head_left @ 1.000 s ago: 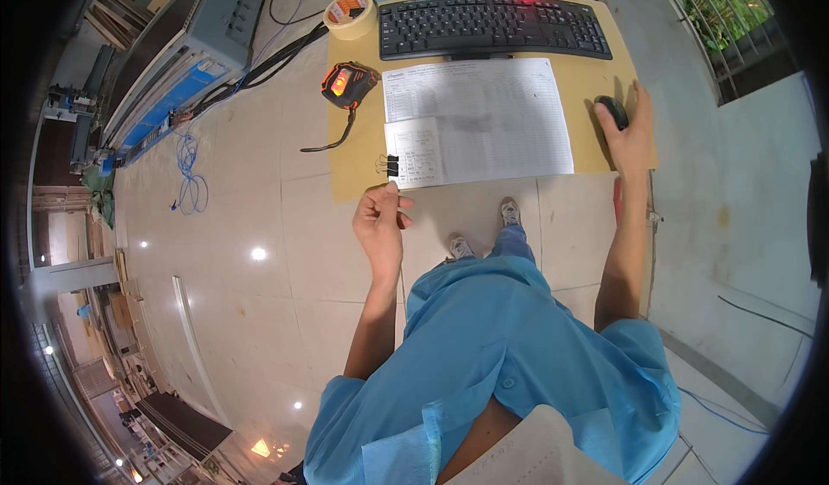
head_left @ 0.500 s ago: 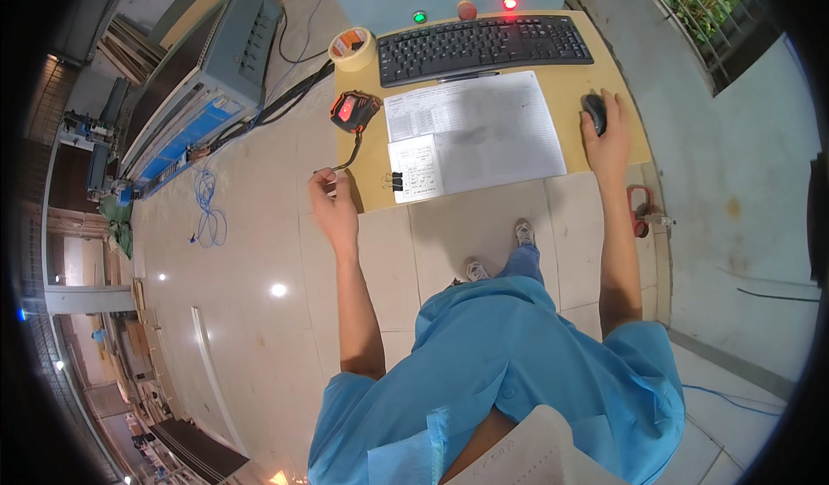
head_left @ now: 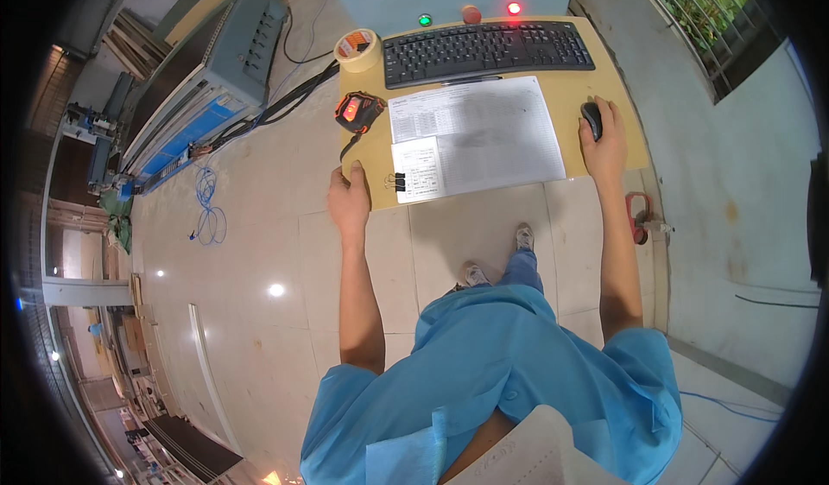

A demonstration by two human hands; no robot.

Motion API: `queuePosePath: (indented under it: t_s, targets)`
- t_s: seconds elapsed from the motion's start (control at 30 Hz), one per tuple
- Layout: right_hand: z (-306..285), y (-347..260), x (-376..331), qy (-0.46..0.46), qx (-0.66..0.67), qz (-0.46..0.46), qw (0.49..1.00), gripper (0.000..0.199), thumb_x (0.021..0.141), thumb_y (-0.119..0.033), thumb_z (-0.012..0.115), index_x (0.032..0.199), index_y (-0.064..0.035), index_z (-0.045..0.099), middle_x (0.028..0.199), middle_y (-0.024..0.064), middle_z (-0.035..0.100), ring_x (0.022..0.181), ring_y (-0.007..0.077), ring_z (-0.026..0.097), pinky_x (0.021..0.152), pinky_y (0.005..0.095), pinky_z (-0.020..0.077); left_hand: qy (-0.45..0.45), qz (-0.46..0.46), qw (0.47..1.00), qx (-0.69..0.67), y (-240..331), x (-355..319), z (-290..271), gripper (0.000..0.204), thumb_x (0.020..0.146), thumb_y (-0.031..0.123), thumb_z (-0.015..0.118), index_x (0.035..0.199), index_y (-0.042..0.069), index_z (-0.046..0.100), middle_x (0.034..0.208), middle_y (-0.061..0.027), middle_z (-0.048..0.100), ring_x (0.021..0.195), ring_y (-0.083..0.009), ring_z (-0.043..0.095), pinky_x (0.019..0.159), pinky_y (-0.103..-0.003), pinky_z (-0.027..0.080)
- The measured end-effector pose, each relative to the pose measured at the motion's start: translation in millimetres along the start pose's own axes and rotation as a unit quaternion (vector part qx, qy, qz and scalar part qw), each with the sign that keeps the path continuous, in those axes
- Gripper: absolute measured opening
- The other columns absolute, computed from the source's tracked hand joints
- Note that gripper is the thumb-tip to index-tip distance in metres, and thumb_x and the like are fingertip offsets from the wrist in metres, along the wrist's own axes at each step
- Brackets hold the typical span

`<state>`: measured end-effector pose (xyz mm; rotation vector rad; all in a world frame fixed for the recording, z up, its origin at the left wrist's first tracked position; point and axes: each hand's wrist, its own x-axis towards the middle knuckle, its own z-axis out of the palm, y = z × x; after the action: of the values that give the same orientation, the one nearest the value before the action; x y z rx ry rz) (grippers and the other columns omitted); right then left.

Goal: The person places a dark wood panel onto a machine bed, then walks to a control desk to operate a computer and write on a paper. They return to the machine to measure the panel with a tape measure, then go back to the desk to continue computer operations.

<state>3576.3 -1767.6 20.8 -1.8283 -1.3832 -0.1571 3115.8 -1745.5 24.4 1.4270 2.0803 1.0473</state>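
My right hand [head_left: 607,150] lies over a black computer mouse [head_left: 591,119] at the right side of the yellow tabletop [head_left: 484,191], thumb and fingers along its sides. At the near left corner, my left hand [head_left: 349,202] grips the tabletop's edge, thumb on top and the other fingers partly hidden. Just beyond that hand sits a black and orange tape measure [head_left: 358,112], its dark strap trailing toward me. Printed sheets [head_left: 496,135] cover the middle, with a smaller white paper pad [head_left: 419,161] on their left part, held by a black binder clip [head_left: 397,182].
A black keyboard [head_left: 488,53] spans the far side, a pen [head_left: 471,80] below it. A roll of tape [head_left: 357,49] stands at the far left corner. Behind are green, red and lit red buttons [head_left: 514,8]. A grey-blue machine [head_left: 220,70] and blue cable [head_left: 207,209] are leftward.
My left hand has let go of the tape measure's strap and moved right onto the tabletop's edge. The strap now lies on the table. My right hand stays on the mouse.
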Motion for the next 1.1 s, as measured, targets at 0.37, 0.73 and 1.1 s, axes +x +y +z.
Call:
queuePosePath:
  t_s: [0.37, 0.73, 1.1]
  targets:
    - [-10, -11, 0, -0.010, 0.019, -0.005, 1.000, 0.052, 0.091, -0.017, 0.071, 0.142, -0.0139, 0.060, 0.146, 0.0254, 0.054, 0.131, 0.0439, 0.055, 0.108, 0.0488, 0.0472, 0.025, -0.006, 1.000, 0.005, -1, 0, 5, 0.054, 0.099, 0.052, 0.060, 0.112, 0.000, 0.069, 0.084, -0.0201, 0.074, 0.082, -0.0386, 0.072, 0.074, -0.047, 0.054]
    - [-12, -14, -1, -0.022, 0.003, -0.011, 1.000, 0.051, 0.091, -0.017, 0.071, 0.141, -0.0153, 0.060, 0.147, 0.0263, 0.054, 0.132, 0.0445, 0.055, 0.109, 0.0479, 0.0470, 0.002, -0.011, 1.000, 0.027, 4, -2, 0, 0.055, 0.099, 0.053, 0.057, 0.112, 0.000, 0.068, 0.089, -0.0231, 0.074, 0.086, -0.0420, 0.072, 0.076, -0.049, 0.054]
    - [-13, -12, 0, -0.021, 0.007, -0.035, 0.999, 0.048, 0.091, -0.015, 0.070, 0.139, -0.0121, 0.062, 0.144, 0.0269, 0.056, 0.130, 0.0441, 0.057, 0.107, 0.0473, 0.0481, -0.050, 0.016, 0.990, 0.133, 22, 13, -6, 0.056, 0.099, 0.046, 0.053, 0.129, 0.000, 0.058, 0.108, -0.0267, 0.073, 0.101, -0.0468, 0.070, 0.087, -0.054, 0.054]
